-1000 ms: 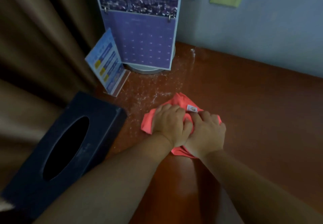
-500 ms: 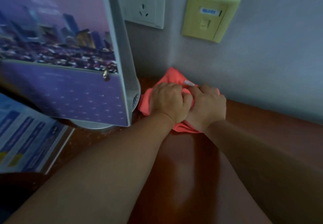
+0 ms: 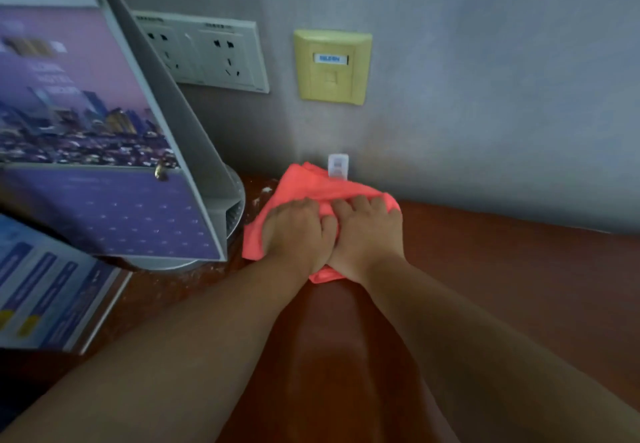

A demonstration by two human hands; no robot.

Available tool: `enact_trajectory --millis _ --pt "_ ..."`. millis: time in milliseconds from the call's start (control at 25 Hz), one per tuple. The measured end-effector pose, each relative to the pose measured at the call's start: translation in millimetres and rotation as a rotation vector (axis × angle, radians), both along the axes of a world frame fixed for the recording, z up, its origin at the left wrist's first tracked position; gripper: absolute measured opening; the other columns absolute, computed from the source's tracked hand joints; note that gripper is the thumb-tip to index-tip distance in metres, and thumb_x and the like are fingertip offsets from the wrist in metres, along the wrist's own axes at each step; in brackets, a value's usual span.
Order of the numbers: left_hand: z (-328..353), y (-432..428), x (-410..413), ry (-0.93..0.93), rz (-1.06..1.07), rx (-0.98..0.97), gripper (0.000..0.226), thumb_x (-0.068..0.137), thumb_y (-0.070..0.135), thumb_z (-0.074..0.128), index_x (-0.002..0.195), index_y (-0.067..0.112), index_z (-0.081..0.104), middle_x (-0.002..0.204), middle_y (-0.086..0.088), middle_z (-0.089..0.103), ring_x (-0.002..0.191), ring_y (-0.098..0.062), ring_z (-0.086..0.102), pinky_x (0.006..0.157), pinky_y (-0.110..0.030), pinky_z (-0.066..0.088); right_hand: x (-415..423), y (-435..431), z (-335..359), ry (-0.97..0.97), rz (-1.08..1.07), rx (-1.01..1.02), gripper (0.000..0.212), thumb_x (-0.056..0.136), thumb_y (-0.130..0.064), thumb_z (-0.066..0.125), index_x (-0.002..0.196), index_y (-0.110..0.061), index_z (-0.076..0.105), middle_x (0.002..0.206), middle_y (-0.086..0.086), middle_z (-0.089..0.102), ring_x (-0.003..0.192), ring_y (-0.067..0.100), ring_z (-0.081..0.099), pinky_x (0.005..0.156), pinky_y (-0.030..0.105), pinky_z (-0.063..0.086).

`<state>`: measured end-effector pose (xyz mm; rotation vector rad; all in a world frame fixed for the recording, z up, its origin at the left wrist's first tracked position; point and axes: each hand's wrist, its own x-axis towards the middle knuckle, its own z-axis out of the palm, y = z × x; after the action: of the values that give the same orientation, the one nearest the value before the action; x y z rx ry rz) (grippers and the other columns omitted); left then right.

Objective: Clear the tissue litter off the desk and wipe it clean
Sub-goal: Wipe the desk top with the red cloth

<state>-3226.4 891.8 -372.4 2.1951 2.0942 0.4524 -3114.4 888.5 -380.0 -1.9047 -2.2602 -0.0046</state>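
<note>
One coral cloth (image 3: 311,186), soft and bunched, sits on our glossy red-brown desk (image 3: 502,269) against the wall (image 3: 485,96), just right of the calendar (image 3: 104,214) and its round grey base. Both our hands are on top, side by side and touching: left hand (image 3: 298,235) and right hand (image 3: 369,235) each curl fingers into the fabric, gripping it. Cloth sticks out past the fingertips and leftward. Few white crumbs (image 3: 266,190) by its left edge.

A coral-pink cloth (image 3: 311,186) lies bunched at the back edge of the red-brown surface (image 3: 502,269), white tissue crumbs (image 3: 266,190) just left of it.
</note>
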Motion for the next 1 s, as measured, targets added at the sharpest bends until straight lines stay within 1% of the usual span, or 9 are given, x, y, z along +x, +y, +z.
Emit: enact_trajectory --millis 240,400,480,560,680,760,840,920,1000 --pt "-6.8 -159.4 -8.3 0.047 -0.109 -0.043 0.046 0.069 0.036 0.037 0.074 0.007 0.072 0.072 -0.008 0.071 0.064 -0.023 0.069 0.062 -0.033 0.056 -3.6 -161.4 1.3 0.036 -0.047 -0.002 0.050 0.059 -0.058 0.055 0.095 -0.025 0.067 0.091 0.001 0.066 0.081 0.031 0.061 0.072 0.042 0.047" --pt "-5.6 -289.2 -19.7 0.056 -0.181 -0.065 0.051 0.065 0.040 0.036 0.075 0.009 0.076 0.077 -0.005 0.074 0.072 -0.018 0.072 0.063 -0.030 0.057 -12.5 -296.6 15.3 0.082 -0.036 -0.065 0.070 0.047 -0.065 0.051 0.097 -0.020 0.070 0.090 0.002 0.067 0.079 0.028 0.064 0.072 0.045 0.049" --pt "-10.6 -357.2 -28.8 0.030 -0.226 -0.124 0.052 0.064 0.041 0.036 0.077 0.011 0.077 0.081 -0.004 0.074 0.075 -0.016 0.072 0.072 -0.023 0.053 -19.6 -364.8 15.6 0.077 -0.040 -0.137 0.081 0.038 -0.070 0.050 0.099 -0.020 0.070 0.094 0.001 0.067 0.083 0.026 0.064 0.081 0.049 0.044" --pt "-10.8 -420.7 -37.8 0.003 -0.264 -0.207 0.053 0.064 0.041 0.035 0.079 0.011 0.077 0.086 -0.003 0.074 0.077 -0.017 0.072 0.081 -0.028 0.045 -28.9 -424.9 14.2 0.063 -0.020 -0.176 0.073 0.043 -0.067 0.053 0.098 -0.022 0.069 0.093 -0.001 0.067 0.083 0.025 0.065 0.087 0.048 0.032" --pt "-2.3 -471.1 -46.8 -0.007 -0.206 -0.266 0.053 0.064 0.041 0.032 0.077 0.015 0.077 0.082 0.001 0.074 0.076 -0.014 0.071 0.071 -0.020 0.054 -43.6 -476.9 18.2 0.036 -0.060 -0.272 0.050 0.055 -0.053 0.045 0.082 -0.023 0.073 0.078 -0.001 0.067 0.069 0.024 0.066 0.086 0.044 0.030" --pt "9.4 -481.2 -50.9 -0.110 -0.099 -0.300 0.067 0.065 0.042 0.024 0.090 0.006 0.075 0.094 -0.017 0.071 0.094 -0.023 0.068 0.090 -0.029 0.049 -50.4 -492.1 31.2 0.035 -0.050 -0.321 0.045 0.058 -0.046 0.042 0.081 -0.023 0.073 0.074 0.000 0.066 0.068 0.024 0.066 0.082 0.041 0.030" --pt "20.8 -490.9 -51.5 -0.135 -0.063 -0.258 0.068 0.070 0.044 0.024 0.100 0.008 0.072 0.108 -0.015 0.069 0.111 -0.023 0.058 0.106 -0.027 0.025 -50.1 -492.2 51.6 0.085 -0.079 -0.434 0.044 0.070 -0.042 0.045 0.108 -0.029 0.063 0.097 0.000 0.068 0.094 0.023 0.066 0.089 0.040 0.032" --pt "42.3 -492.4 -50.1 -0.168 -0.103 -0.062 0.044 0.079 0.038 0.037 0.099 0.021 0.072 0.112 -0.002 0.069 0.115 -0.020 0.053 0.109 -0.028 0.019 -46.8 -487.0 73.4 0.288 -0.168 -0.553 0.041 0.076 -0.049 0.046 0.113 -0.033 0.056 0.106 -0.002 0.068 0.103 0.018 0.063 0.092 0.034 0.042" --pt "74.1 -478.3 -42.9 -0.273 -0.084 0.112 0.041 0.087 0.036 0.035 0.105 0.022 0.069 0.122 -0.002 0.064 0.122 -0.022 0.051 0.114 -0.037 0.020 -45.3 -470.7 102.0 0.768 -0.271 -0.585 0.029 0.080 -0.046 0.054 0.091 -0.021 0.065 0.089 -0.001 0.071 0.083 0.015 0.067 0.080 0.029 0.053"
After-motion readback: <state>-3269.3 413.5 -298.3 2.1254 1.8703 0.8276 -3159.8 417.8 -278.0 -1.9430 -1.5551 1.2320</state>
